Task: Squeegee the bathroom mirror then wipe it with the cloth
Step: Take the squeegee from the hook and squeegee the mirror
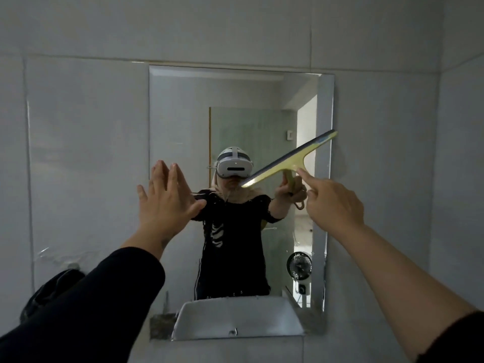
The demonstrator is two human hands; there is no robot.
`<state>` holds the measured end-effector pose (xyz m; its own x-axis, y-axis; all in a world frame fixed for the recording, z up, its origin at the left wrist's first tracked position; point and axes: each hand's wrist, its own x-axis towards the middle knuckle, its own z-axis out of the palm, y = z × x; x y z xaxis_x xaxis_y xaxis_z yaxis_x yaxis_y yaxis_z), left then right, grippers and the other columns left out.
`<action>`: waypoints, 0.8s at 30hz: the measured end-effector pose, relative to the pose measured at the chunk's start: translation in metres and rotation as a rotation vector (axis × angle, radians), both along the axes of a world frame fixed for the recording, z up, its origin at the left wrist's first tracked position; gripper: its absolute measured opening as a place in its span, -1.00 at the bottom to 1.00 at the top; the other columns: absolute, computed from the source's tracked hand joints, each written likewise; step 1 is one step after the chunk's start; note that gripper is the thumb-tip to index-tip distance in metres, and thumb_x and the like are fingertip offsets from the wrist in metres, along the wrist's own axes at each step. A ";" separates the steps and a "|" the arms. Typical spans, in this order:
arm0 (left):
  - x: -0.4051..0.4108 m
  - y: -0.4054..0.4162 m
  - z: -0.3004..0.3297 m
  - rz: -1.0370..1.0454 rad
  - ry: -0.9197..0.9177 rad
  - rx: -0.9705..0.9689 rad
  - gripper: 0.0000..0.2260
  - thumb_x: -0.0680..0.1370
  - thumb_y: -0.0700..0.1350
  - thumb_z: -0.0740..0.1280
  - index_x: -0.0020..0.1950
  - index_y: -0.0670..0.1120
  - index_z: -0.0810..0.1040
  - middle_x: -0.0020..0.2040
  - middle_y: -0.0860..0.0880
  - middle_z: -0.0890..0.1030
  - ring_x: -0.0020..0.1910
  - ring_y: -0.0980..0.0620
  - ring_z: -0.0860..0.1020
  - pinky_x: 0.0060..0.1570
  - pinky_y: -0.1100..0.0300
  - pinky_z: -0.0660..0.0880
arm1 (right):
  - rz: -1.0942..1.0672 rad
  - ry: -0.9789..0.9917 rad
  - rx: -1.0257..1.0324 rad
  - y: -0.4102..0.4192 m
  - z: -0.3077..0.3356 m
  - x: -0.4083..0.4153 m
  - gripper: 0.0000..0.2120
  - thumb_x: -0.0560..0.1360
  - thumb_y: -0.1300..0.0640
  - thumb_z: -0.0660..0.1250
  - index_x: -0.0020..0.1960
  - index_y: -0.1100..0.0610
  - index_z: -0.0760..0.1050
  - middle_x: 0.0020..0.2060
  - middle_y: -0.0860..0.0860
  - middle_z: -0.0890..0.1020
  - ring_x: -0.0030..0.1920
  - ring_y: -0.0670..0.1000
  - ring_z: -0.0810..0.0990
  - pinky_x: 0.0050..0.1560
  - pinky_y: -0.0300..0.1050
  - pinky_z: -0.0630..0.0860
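Note:
A frameless rectangular mirror [183, 113] hangs on the grey tiled wall. My right hand [334, 203] grips the handle of a yellow squeegee [290, 161], index finger stretched along it. The blade lies tilted against the glass, running from the mirror's right edge down-left toward its middle. My left hand [165, 197] is flat and open, fingers together, pressed at the mirror's left edge. The glass reflects a person in a headset and dark top. No cloth is clearly in view.
A white basin [235, 320] sits under the mirror's bottom edge. A dark bundle [52, 289] hangs on the wall at lower left. Grey tiled wall [392, 127] surrounds the mirror. A small fan shows in the reflection at lower right.

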<state>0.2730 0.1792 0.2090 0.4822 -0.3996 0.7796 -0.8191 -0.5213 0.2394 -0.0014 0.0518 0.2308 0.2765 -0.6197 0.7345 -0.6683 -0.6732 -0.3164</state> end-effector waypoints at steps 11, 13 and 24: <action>0.011 -0.003 0.060 -0.098 -0.019 -0.073 -0.34 0.55 0.05 0.28 0.53 0.17 -0.04 0.56 -0.06 -0.23 0.54 -0.08 -0.14 0.36 -0.19 0.28 | 0.132 -0.383 0.260 0.033 -0.055 0.051 -0.47 0.58 0.17 0.12 0.48 -0.20 0.18 -0.05 0.10 0.63 -0.21 0.03 0.52 -0.29 -0.17 0.34; 0.014 -0.005 0.057 -0.100 -0.028 -0.099 -0.35 0.55 0.05 0.28 0.53 0.19 -0.02 0.56 -0.03 -0.22 0.54 -0.04 -0.15 0.31 -0.18 0.33 | 0.154 -0.393 0.274 0.042 -0.066 0.063 -0.47 0.58 0.18 0.12 0.48 -0.20 0.17 0.00 0.06 0.63 -0.30 -0.07 0.43 -0.42 -0.26 0.25; 0.013 -0.005 0.056 -0.155 -0.039 -0.152 -0.33 0.54 -0.01 0.33 0.53 0.16 0.02 0.57 -0.07 -0.20 0.55 -0.05 -0.14 0.41 -0.03 0.19 | 0.296 -0.357 0.203 0.092 -0.097 0.129 -0.47 0.60 0.17 0.10 0.51 -0.14 0.09 0.21 -0.01 0.54 0.00 0.03 0.59 -0.11 -0.19 0.50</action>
<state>0.2864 0.1743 0.2651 0.3921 -0.3429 0.8536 -0.8970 -0.3484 0.2721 0.1279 0.1443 0.1343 0.2161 -0.6929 0.6878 -0.2843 -0.7186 -0.6346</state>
